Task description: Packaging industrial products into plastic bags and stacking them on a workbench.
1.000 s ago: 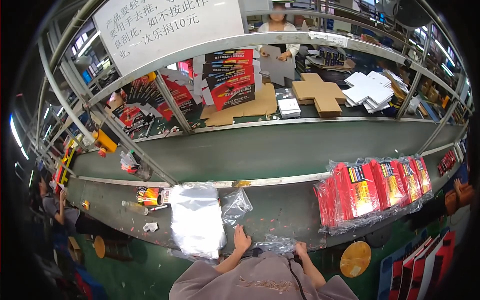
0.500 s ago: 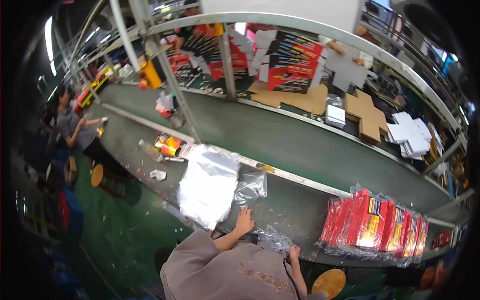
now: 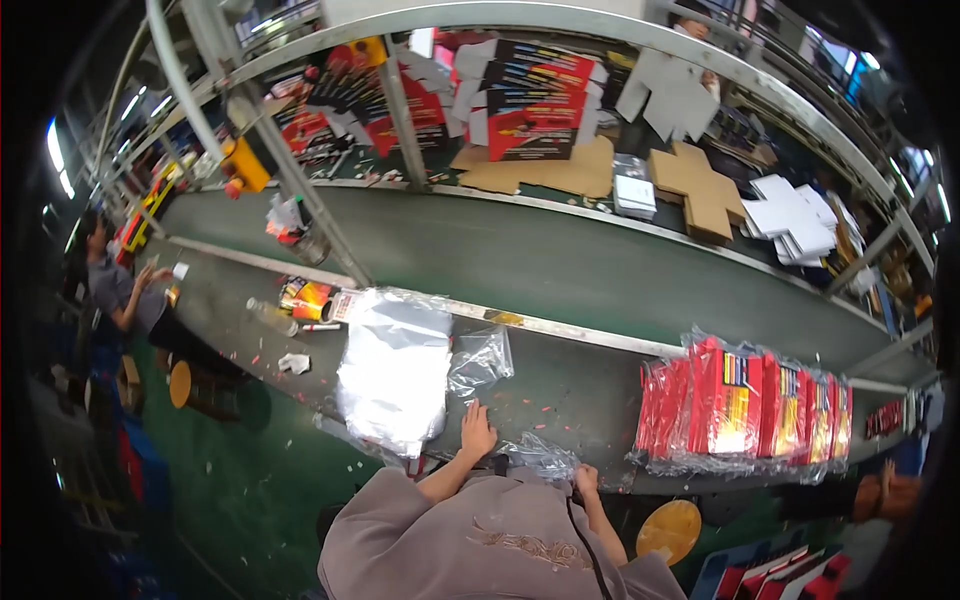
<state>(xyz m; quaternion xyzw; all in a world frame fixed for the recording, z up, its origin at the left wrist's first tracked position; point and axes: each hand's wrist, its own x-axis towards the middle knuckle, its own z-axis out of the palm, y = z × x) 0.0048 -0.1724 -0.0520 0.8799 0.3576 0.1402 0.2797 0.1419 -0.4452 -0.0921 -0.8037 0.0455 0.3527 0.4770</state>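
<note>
My left hand (image 3: 478, 432) lies on the dark bench with its fingers stretched out, just below a clear plastic bag (image 3: 482, 358). Beside it on the left is a tall pile of shiny clear plastic bags (image 3: 394, 372). Close to my body, at the bench edge, a crumpled clear plastic bag (image 3: 540, 455) lies between my two hands. My right hand (image 3: 587, 478) is closed at the right end of that crumpled bag and appears to grip it. Further right stand several red packs wrapped in clear plastic (image 3: 735, 405).
A metal rail (image 3: 560, 328) separates my bench from a green conveyor belt (image 3: 500, 245). Left of the bags lie a clear bottle (image 3: 272, 317) and crumpled white paper (image 3: 294, 363). A round stool (image 3: 670, 530) stands at my right. A co-worker (image 3: 125, 295) is at far left.
The whole view has shifted, so the bench things sit further left. My hands keep nearly the same places at the bench edge. Across the belt, a co-worker's pale cardboard sheet is raised.
</note>
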